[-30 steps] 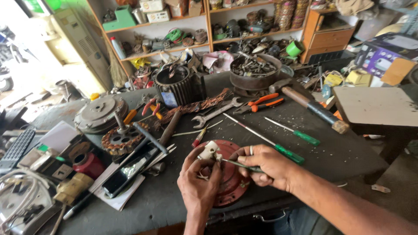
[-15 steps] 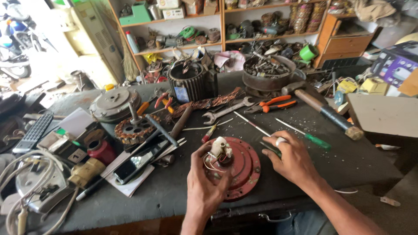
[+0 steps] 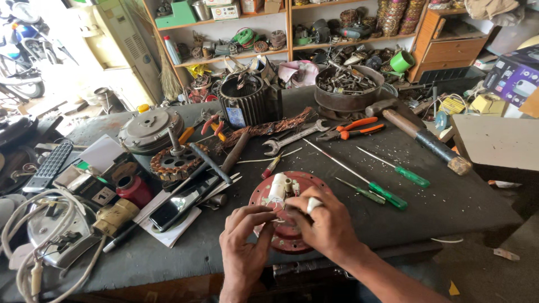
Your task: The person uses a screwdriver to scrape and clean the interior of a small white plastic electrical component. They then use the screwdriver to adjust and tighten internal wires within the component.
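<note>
Both hands meet over a round, rust-red metal plate point(image 3: 264, 196) at the near edge of the dusty dark workbench point(image 3: 449, 207). The left hand point(image 3: 242, 238) pinches thin white wires; the right hand point(image 3: 325, 224) curls fingers together beside a white plastic cylinder point(image 3: 277, 188). Beyond lie green-handled screwdrivers point(image 3: 387, 195), a steel spanner point(image 3: 295, 137) and a ribbed black motor housing point(image 3: 250, 101).

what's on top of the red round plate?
A white cylindrical part with thin wires sits on the red plate. Left hand and right hand cover its near half, hiding anything there.
</note>
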